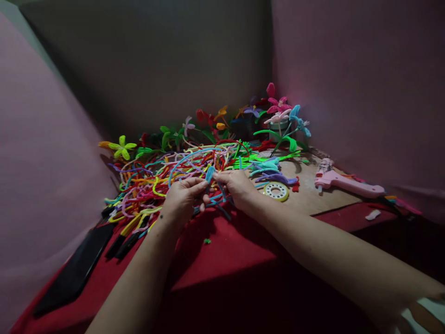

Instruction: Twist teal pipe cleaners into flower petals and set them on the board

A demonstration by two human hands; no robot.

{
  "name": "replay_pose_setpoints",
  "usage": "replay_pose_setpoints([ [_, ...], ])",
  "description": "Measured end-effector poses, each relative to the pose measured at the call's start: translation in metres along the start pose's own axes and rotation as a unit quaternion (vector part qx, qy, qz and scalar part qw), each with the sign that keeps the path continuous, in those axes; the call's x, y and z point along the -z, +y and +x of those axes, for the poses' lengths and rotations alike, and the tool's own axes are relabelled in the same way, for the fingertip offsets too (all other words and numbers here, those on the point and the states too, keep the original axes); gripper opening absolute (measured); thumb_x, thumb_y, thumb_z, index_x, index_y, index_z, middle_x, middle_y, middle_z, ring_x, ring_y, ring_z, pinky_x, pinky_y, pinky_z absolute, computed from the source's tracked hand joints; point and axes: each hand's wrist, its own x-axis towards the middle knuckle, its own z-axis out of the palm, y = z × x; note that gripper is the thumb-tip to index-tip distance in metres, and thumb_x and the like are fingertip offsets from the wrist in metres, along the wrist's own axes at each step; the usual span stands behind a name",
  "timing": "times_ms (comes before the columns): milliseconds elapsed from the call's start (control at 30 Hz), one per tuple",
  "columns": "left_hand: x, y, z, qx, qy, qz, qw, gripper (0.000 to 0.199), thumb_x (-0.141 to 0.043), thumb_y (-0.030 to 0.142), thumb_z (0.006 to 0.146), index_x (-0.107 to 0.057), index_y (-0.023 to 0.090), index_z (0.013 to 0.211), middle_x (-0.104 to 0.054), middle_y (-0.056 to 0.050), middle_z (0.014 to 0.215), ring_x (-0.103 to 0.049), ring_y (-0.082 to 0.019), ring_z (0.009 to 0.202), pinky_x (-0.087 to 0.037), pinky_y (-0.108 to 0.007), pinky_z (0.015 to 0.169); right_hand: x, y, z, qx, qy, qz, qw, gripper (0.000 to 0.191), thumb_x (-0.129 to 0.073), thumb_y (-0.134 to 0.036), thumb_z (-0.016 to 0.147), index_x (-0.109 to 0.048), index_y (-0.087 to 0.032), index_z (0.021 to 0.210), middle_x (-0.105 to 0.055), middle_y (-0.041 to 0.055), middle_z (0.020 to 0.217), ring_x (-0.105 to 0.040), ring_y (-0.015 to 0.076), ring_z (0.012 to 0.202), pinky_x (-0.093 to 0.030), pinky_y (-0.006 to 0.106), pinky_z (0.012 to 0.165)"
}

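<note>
A blue pipe-cleaner piece [210, 174], bent into a narrow petal-like loop, sits between the hands, just above the near edge of the pipe-cleaner heap [139, 197]. The left hand [183, 197] pinches its lower end between thumb and finger; the right hand [239, 185] pinches close beside its upper end, though whether both fingertips bear on it is too small to tell. It looks very light — fuzzy outside, probably with a thin wire core — so it should bend easily, hold its shape and hardly slip. Too hard a squeeze could flatten the loop; its narrow ends look the safest hold. Blue stems hang below the fingers, and a round white-and-yellow disc [276, 191] lies near the right wrist.
</note>
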Motion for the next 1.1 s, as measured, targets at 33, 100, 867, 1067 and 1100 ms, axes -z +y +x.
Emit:
replay_pose_setpoints([
  [33, 0.001, 0.0, 0.0, -0.01, 0.005, 0.005, 1.0, 0.018, -0.067, 0.026, 0.066, -0.059, 0.011, 0.074, -0.06, 0.0, 0.047, -0.048, -0.008, 0.032, -0.037, -0.017, 0.032, 0.001, -0.001, 0.0, 0.002, 0.0, -0.033, 0.999, 0.013, -0.06, -0.021, 0.062, -0.056, -0.012, 0.053, -0.052, -0.0033, 0.045, -0.042, 0.0056, 0.038, -0.033, 0.019, 0.039],
  [100, 0.003, 0.0, -0.001, -0.029, 0.013, 0.022, 0.999, 0.02, -0.067, 0.028, 0.066, -0.061, 0.012, 0.075, -0.061, -0.001, 0.049, -0.049, -0.008, 0.034, -0.037, -0.017, 0.034, 0.001, -0.003, -0.001, -0.007, -0.004, -0.076, 0.997, 0.013, -0.06, -0.015, 0.059, -0.054, -0.012, 0.048, -0.046, -0.0054, 0.039, -0.035, 0.0035, 0.034, -0.027, 0.018, 0.036],
  [867, -0.009, 0.006, -0.006, -0.117, 0.112, 0.151, 0.975, 0.01, -0.061, 0.022, 0.065, -0.057, 0.014, 0.064, -0.056, 0.003, 0.045, -0.047, -0.008, 0.035, -0.038, -0.018, 0.035, -0.006, -0.006, -0.007, 0.036, -0.051, -0.01, 0.998, 0.014, -0.063, -0.024, 0.063, -0.057, -0.012, 0.06, -0.059, -0.0004, 0.052, -0.05, 0.007, 0.04, -0.042, 0.02, 0.042],
  [1067, -0.015, 0.005, -0.009, -0.136, 0.114, 0.179, 0.968, 0.011, -0.06, 0.025, 0.067, -0.058, 0.014, 0.069, -0.06, 0.001, 0.049, -0.052, -0.01, 0.037, -0.038, -0.019, 0.035, -0.004, -0.004, -0.006, 0.102, 0.002, -0.063, 0.993, 0.019, -0.061, -0.023, 0.066, -0.053, -0.013, 0.052, -0.057, -0.0005, 0.049, -0.047, 0.0059, 0.04, -0.038, 0.018, 0.039],
  [1100, -0.015, 0.005, -0.01, -0.138, 0.114, 0.184, 0.966, 0.011, -0.06, 0.025, 0.067, -0.058, 0.014, 0.069, -0.06, 0.001, 0.05, -0.052, -0.01, 0.037, -0.038, -0.019, 0.035, -0.004, -0.004, -0.005, 0.107, 0.004, -0.068, 0.992, 0.019, -0.061, -0.023, 0.067, -0.054, -0.013, 0.052, -0.056, -0.0007, 0.048, -0.046, 0.006, 0.039, -0.038, 0.018, 0.039],
])
